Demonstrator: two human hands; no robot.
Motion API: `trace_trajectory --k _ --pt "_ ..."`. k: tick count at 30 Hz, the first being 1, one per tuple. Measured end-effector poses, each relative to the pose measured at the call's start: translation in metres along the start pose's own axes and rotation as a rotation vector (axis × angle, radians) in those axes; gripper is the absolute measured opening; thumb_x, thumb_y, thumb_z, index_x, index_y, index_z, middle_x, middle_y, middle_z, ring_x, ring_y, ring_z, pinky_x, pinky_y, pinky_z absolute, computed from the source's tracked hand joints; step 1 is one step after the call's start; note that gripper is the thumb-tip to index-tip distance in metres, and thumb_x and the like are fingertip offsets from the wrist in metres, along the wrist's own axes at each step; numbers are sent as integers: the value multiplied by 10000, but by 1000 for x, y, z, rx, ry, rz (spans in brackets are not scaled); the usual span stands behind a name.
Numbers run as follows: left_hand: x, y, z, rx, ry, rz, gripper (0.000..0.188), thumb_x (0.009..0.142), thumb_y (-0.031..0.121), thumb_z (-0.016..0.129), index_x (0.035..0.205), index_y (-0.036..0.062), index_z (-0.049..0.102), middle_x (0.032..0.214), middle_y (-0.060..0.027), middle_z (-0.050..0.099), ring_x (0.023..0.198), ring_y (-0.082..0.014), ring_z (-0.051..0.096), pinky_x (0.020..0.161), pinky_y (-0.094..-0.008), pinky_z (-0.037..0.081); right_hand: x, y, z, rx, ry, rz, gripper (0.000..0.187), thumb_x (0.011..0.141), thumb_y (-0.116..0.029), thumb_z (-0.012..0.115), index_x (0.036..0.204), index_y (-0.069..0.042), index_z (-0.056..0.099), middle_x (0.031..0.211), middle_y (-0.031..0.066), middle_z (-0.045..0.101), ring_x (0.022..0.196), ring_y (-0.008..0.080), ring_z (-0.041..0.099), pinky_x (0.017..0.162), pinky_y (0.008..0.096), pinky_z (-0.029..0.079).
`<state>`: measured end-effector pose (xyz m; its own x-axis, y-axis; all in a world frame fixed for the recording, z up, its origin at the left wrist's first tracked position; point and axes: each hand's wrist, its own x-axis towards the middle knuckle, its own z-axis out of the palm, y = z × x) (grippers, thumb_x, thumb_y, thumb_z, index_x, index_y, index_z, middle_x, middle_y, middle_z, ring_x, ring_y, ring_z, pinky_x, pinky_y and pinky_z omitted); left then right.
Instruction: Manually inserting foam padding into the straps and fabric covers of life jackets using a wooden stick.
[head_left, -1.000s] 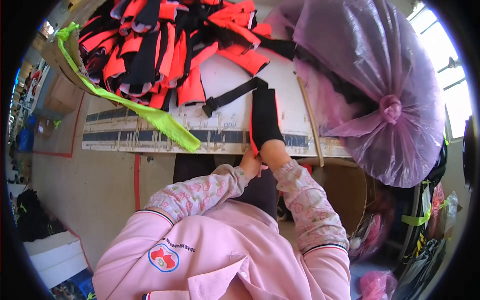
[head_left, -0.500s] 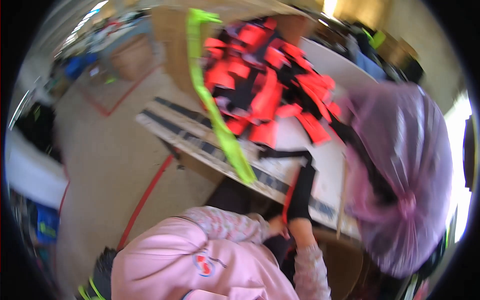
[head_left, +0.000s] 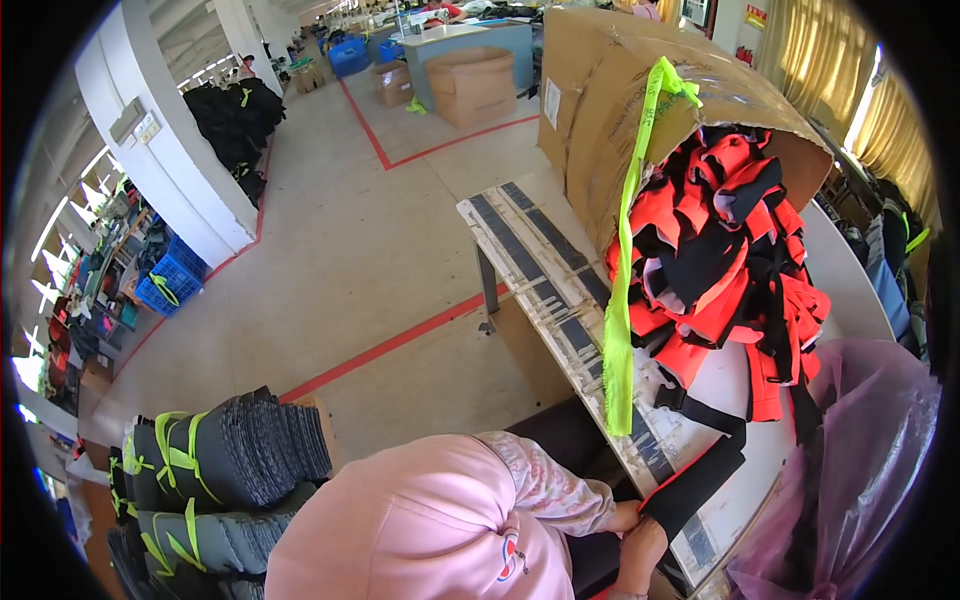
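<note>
A black fabric band (head_left: 700,482) with a red edge and a black strap and buckle (head_left: 685,402) at its far end slants over the table's near edge. My right hand (head_left: 642,550) is closed around its near end. Close beside it, my left hand (head_left: 625,517) pinches the band's red-edged side, its fingers partly hidden. Beyond the band, a large heap of red-and-black fabric bands (head_left: 715,250) spills from a tipped cardboard box (head_left: 610,110) onto the table (head_left: 725,390). A neon-yellow strip (head_left: 620,300) hangs down the heap's left side.
A translucent purple plastic bag (head_left: 860,450) bulges at the right. Stacks of dark pieces tied with yellow-green strips (head_left: 225,455) stand at the lower left. Red floor lines (head_left: 390,345), a white pillar (head_left: 165,130), a blue crate (head_left: 172,280) and another cardboard box (head_left: 472,85) lie farther off.
The view has swung left and up, so the table and heap sit farther right and the tied stacks show. Both hands still hold the band, now tilted more to the right.
</note>
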<state>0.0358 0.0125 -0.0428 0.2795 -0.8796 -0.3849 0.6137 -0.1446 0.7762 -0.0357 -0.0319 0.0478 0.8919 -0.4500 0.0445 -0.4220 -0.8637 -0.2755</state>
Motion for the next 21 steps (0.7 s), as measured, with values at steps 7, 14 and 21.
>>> trace_trajectory --k 7,14,21 --pt "-5 8 0 247 -127 -83 138 772 51 475 757 -3 601 544 -122 567 358 -198 535 327 -310 417 0 33 26 -20 -392 63 179 794 -159 510 707 -50 622 743 193 607 701 346 590 599 435 463" --pt "-26 18 3 267 -26 -89 207 858 110 435 922 -31 571 718 -169 628 557 -260 640 377 -350 487 22 55 50 -88 -952 391 159 751 -186 560 694 -93 676 771 171 632 755 316 607 641 463 473" --pt "-33 52 -7 -33 -168 -156 278 890 246 508 1058 27 535 811 -129 642 438 -167 552 542 -292 522 -20 6 -78 1057 119 193 250 814 50 511 1045 16 599 930 115 662 876 214 627 788 285 473"
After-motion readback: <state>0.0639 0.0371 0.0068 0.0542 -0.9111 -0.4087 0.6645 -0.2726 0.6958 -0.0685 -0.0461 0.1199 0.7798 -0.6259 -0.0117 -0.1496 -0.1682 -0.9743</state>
